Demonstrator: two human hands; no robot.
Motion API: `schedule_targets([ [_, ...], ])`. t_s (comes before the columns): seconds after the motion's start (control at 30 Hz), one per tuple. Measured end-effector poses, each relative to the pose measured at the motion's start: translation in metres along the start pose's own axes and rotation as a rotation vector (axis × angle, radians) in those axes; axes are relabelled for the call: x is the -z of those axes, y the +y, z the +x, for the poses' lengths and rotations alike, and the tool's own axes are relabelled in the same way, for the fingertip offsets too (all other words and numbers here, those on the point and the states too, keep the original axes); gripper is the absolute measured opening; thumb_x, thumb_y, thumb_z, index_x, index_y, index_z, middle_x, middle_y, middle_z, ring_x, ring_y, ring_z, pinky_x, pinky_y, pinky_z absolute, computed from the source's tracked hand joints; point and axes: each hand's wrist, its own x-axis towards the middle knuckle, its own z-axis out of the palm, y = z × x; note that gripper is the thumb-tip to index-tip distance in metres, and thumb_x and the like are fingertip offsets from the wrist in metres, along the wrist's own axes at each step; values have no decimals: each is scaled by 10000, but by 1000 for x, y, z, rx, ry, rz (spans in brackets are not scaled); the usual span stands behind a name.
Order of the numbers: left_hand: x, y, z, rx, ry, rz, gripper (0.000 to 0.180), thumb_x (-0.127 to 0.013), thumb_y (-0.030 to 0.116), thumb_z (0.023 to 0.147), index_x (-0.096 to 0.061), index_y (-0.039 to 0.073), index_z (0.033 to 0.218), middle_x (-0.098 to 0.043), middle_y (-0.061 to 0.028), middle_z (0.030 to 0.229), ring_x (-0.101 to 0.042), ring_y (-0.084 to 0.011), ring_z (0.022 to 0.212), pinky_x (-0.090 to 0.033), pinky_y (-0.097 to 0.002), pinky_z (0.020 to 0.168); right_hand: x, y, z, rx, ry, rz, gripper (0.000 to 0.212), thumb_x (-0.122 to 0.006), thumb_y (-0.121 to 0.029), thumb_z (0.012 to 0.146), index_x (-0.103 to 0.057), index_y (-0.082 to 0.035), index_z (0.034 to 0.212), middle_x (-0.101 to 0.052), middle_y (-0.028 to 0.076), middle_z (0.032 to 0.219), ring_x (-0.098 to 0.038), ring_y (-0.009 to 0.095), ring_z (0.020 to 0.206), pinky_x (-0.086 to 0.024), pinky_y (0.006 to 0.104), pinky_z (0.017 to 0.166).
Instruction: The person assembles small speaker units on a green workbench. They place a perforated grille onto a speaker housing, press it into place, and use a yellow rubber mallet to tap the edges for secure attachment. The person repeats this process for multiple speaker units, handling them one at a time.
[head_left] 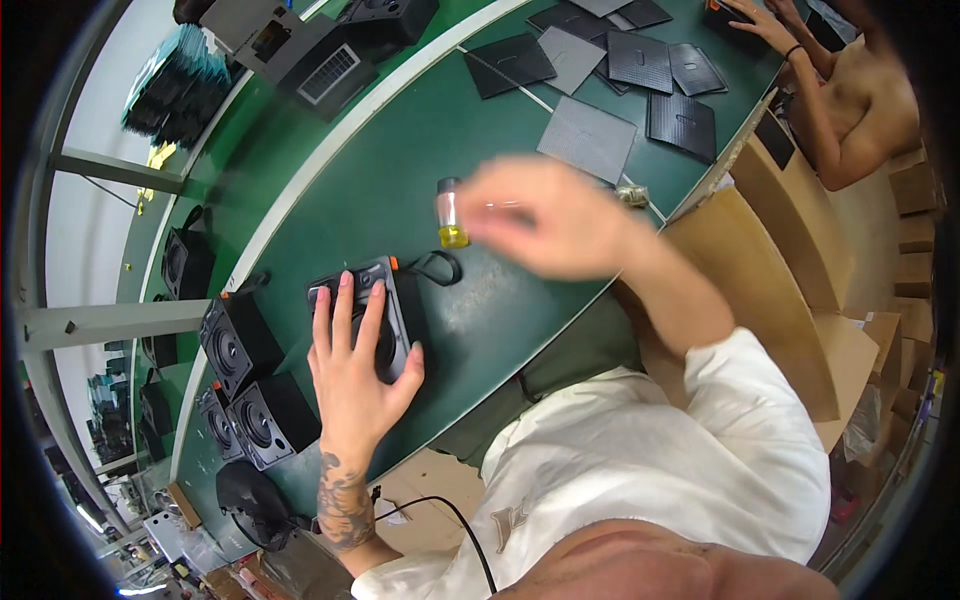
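My left hand (352, 370) lies with spread fingers across the front of a black box speaker (403, 295), which has a wrist strap (447, 270) at its far right corner. A small clear bottle (454, 237) with yellow liquid and a dark top stands on the green table beyond the speaker. Right beside this bottle is my right hand (550, 215), smeared by motion. Its fingers look bent, but whether they hold anything thin cannot be made out.
More black speakers (240, 345) stand at the left. Several black and grey panels (590, 140) lie at the far right, with a small crumpled item (632, 195) nearby. Another person's hand (765, 25) works at the top right. Cardboard (760, 290) borders the table's right edge.
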Motion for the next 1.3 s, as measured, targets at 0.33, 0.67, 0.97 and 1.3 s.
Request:
schedule_targets([
  [0.33,-42,-52,-40,29,479,-622,683,-628,186,977,-359,17,1582,-239,-203,1688,-265,-398,1544,-238,-506,1235,91,165,126,-486,-782,-1019,1160,-871,-437,711,-225,-214,1649,-278,163,1670,-203,358,1568,-190,583,1255],
  [0.67,-94,-62,-43,290,681,-1084,475,-552,161,1047,-451,-4,1481,-469,-179,1423,-507,-232,1255,-451,-365,1060,23,38,108,117,-502,-529,843,-825,-296,815,-450,-145,1555,-463,166,1493,-476,328,1385,-386,390,1150],
  [0.97,-82,-62,-51,403,364,-1507,405,-531,308,1099,-526,67,774,-491,43,638,-457,-41,519,-359,-236,447,-90,-73,49,336,-746,-471,775,-869,-349,729,-608,-133,1426,-466,212,1521,-501,421,1330,-440,504,1073],
  [1.3,-82,-64,-52,343,295,-1468,436,-501,382,1104,-541,52,822,-545,19,654,-515,-52,545,-405,-237,470,-101,-83,57,346,-806,-551,760,-838,-408,728,-635,-121,1402,-478,209,1500,-507,417,1298,-445,514,1045],
])
